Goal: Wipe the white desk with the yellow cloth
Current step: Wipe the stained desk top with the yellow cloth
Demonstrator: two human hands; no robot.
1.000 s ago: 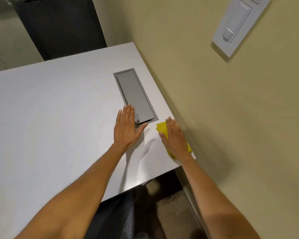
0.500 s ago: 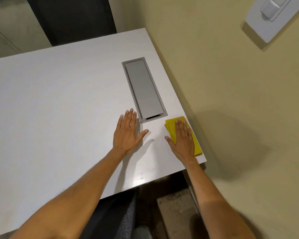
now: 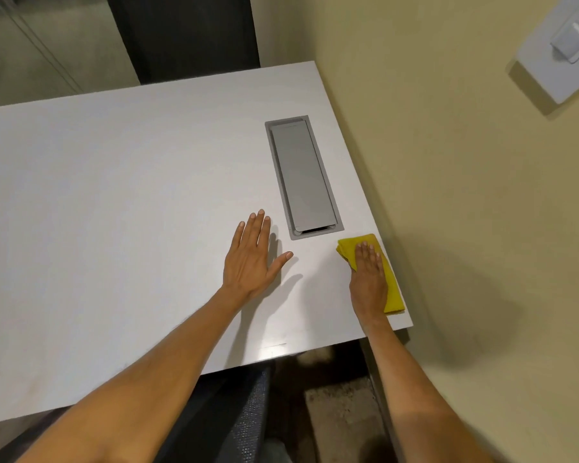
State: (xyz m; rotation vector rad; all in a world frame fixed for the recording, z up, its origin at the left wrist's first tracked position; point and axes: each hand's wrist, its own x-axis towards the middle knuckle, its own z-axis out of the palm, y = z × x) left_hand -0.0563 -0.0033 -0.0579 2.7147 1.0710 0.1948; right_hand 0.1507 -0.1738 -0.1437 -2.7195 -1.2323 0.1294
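My left hand (image 3: 252,259) lies flat, palm down, fingers straight and close together, thumb spread out to the right. My right hand (image 3: 368,275) is flat too, palm down, fingers together and pointing forward. Both forearms are bare and reach forward, the left one angling in from the lower left.

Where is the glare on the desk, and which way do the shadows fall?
Head view: one small bright glare patch sits at the white desk near edge, between the forearms. The left hand throws a soft shadow to its right; a broad dim shadow lies on the wall right of the yellow cloth. Wide-angle bending shows at the edges.
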